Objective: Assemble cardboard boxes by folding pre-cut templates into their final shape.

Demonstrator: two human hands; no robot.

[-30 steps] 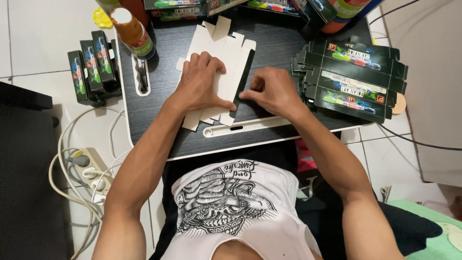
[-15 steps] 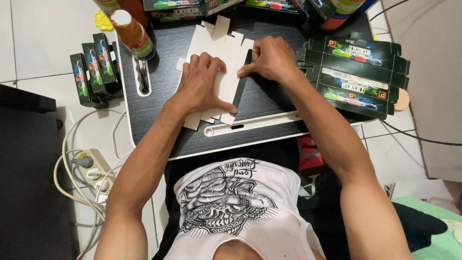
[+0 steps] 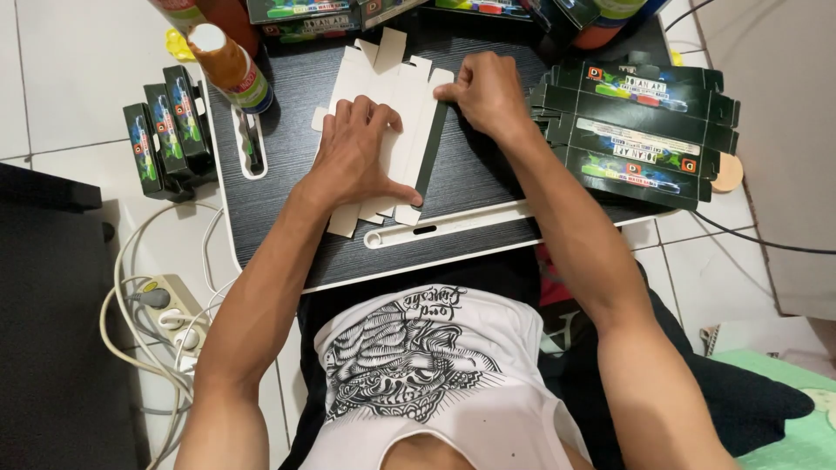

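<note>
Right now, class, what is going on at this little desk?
A person seated at a small dark lap desk is working a flat, unfolded carton blank, plain side up. The left hand presses flat on the blank, thumb at its lower right edge. The right hand pinches the blank's upper right edge. A stack of flattened printed cartons lies to the right, finished dark boxes stand on the floor to the left, and a glue bottle sits at the desk's left corner.

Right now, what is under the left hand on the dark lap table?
The left hand presses flat on an unfolded pale carton blank lying on the lap table. The blank's middle is hidden by the palm.
</note>
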